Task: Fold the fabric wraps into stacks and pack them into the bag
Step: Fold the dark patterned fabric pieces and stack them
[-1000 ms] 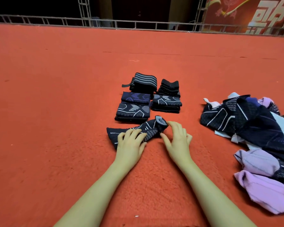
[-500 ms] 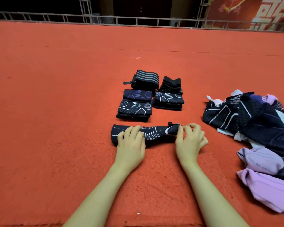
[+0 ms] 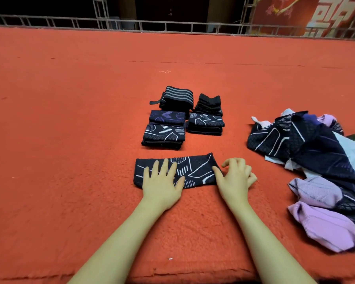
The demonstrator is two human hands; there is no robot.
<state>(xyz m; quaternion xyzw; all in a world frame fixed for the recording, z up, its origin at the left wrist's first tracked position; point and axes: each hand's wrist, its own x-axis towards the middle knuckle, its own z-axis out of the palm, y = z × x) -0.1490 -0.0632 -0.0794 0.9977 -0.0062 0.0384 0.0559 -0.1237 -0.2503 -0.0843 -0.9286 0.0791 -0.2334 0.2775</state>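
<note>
On the red carpet [image 3: 70,140], straight ahead of the person, a dark fabric wrap [image 3: 195,171] with white line patterns lies flat as a long strip. Left hand [image 3: 162,183] rests palm down on the strip's left half, fingers straight and spread, gripping nothing. Right hand [image 3: 235,179] sits at the strip's right end: its thumb touches the cloth's edge, while the other fingers are loosely curled over the carpet just beside it and do not appear to hold anything.

Beyond the strip stand five folded stacks, close together. Nearest is a stack with white markings [image 3: 164,137]; behind it sits one with purple markings [image 3: 167,117], and behind that a grey-striped stack [image 3: 177,98] with a dark strap end sticking out to its left. To their right lie another white-patterned stack [image 3: 205,124] and, behind it, a plain black stack [image 3: 209,104].

Well apart on the right is a loose heap of unfolded wraps [image 3: 307,144], dark patterned pieces mixed with pale ones, and lilac pieces [image 3: 324,224] at its near side.

At the carpet's far edge runs a metal railing [image 3: 172,26], with a red banner [image 3: 316,15] bearing large pale characters behind it on the right.
</note>
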